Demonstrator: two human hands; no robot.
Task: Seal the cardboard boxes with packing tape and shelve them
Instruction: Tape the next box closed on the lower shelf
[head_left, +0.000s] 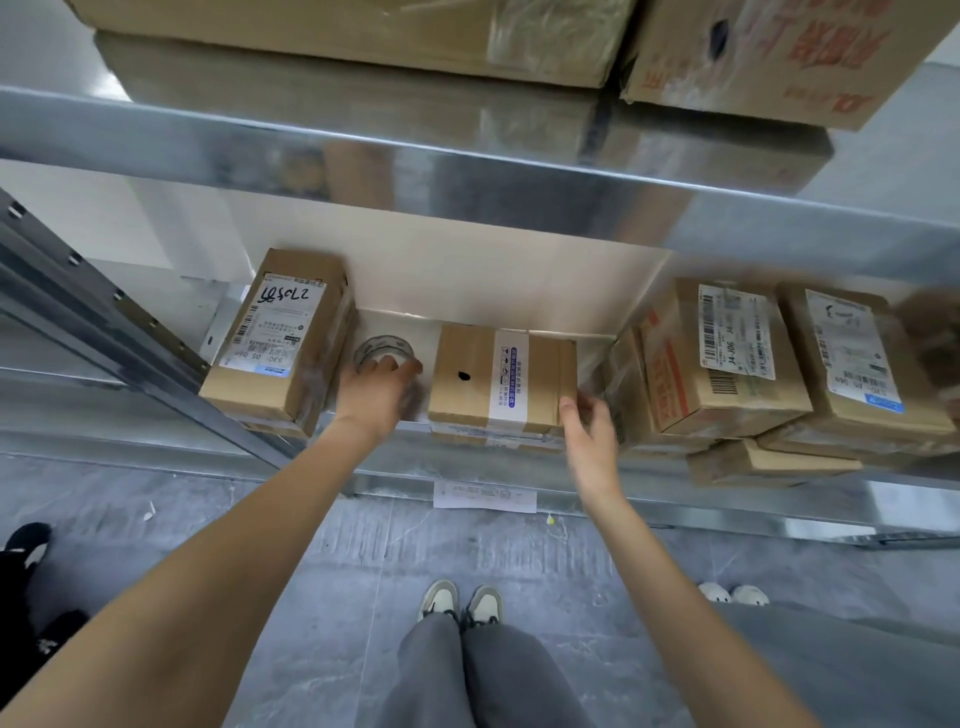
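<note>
Taped box (501, 379) shelved; clear tape roll (383, 349) seemingly beside.

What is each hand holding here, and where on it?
The left hand rests on the tape roll, at its near rim. The right hand touches the middle box at its near right corner; real grips cannot be told.

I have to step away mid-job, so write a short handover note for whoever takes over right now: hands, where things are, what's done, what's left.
Left hand: on the roll of packing tape, fingers over its near edge; whether it grips the roll is unclear.
Right hand: at the near right corner of the middle box, blurred, touching or just off it.
Things: the tape lies on the lower shelf between the left labelled box and the middle box.
Done: the middle box is on the shelf with a strip across its top.
Left: other boxes to seal are not in view; check.
</note>
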